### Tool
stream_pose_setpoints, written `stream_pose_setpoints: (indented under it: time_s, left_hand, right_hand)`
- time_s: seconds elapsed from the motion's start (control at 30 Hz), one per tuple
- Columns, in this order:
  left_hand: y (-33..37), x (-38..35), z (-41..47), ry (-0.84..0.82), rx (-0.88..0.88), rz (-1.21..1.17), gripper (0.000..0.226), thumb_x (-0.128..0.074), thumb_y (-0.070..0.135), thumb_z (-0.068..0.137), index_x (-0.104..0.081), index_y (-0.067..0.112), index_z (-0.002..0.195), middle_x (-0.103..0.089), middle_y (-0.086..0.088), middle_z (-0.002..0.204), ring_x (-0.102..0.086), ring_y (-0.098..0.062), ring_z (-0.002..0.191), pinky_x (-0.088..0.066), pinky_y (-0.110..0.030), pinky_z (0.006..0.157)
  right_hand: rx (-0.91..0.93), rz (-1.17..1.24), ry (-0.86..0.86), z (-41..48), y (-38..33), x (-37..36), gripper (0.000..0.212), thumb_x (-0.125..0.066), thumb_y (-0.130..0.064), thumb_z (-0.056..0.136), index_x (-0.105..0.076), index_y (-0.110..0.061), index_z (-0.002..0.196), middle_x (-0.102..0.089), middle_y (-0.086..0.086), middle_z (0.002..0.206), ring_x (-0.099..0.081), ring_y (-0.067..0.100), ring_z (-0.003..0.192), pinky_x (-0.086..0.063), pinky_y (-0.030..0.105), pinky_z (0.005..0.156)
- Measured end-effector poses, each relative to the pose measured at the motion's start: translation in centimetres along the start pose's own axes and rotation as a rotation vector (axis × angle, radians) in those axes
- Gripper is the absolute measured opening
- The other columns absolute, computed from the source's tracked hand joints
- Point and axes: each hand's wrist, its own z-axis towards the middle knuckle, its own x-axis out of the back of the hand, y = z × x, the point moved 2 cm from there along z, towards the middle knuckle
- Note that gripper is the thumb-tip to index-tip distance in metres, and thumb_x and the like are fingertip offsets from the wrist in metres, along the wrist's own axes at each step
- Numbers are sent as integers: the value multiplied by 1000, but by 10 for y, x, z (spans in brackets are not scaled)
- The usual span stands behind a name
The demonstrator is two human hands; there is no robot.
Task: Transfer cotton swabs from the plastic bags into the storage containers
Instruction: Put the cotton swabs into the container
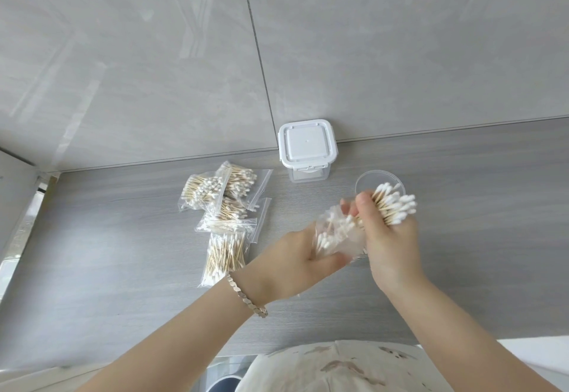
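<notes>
My right hand [389, 237] is clenched around a thick bundle of cotton swabs [394, 206], pale wooden sticks with fluffy white tips fanning out past my fingers. The bundle sits just over the rim of a round, clear plastic container [366, 179] standing open on the counter. My left hand [295, 256] grasps a crinkled transparent plastic bag [337, 239], pinched between thumb and fingers, with more swabs showing blurred through the film. The two hands are close together, the bag's mouth meeting the lower end of the bundle.

Behind the round container, against the wall, stands a square clear tub [307, 153] with rounded corners and a matte white clip-on lid closed on top. To the left of my hands lies a loose pile of zip bags [226, 216], glossy and wrinkled, each stuffed with swabs lying in different directions.

Everything rests on a grey wood-grain counter [123, 253], its texture streaked lengthwise. The wall [154, 52] is smooth, glossy grey tile with one dark joint line. A metal link bracelet [246, 296] circles my left wrist.
</notes>
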Motion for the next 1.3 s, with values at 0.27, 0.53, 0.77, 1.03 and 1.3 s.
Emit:
stream_pose_setpoints:
  time_s: [0.27,0.53,0.77,1.03,1.3]
  left_hand:
    - [-12,-3,-6,18,-4,-124,33,-56,46,87,-50,32,116,-67,5,91,-59,-5,73,-51,-31,80]
    - [-23,-7,-7,5,-47,-159,6,-55,36,90,-52,41,90,-50,15,61,-42,-2,52,-39,-21,59]
    - [-55,-6,-10,99,107,146,21,-52,41,89,-52,30,107,-60,8,97,-59,-14,90,-47,-35,88]
    - [-52,-4,-9,198,160,154,106,-70,63,62,-14,25,144,-26,8,145,-23,-8,135,-20,-28,113]
    - [28,0,19,-114,43,-473,17,-49,31,94,-49,14,95,-58,3,82,-58,-4,64,-50,-20,62]
  right_hand:
    - [-276,463,145,19,-1,4,33,-46,-14,96,-40,-14,63,-41,-6,50,-43,6,40,-56,25,57]
    - [-376,647,248,45,-7,17,34,-45,-10,95,-35,-18,63,-37,-10,41,-31,1,30,-28,13,32]
    - [-406,682,266,51,-8,22,36,-44,-10,95,-34,-18,61,-36,-11,39,-30,1,28,-26,10,31]
    - [-272,452,240,36,-3,9,32,-47,-6,94,-39,-18,65,-37,-7,45,-31,3,33,-30,15,35]
    - [-77,79,59,15,-7,-10,18,-48,-11,94,-46,-16,77,-43,-5,38,-36,10,30,-32,16,34]
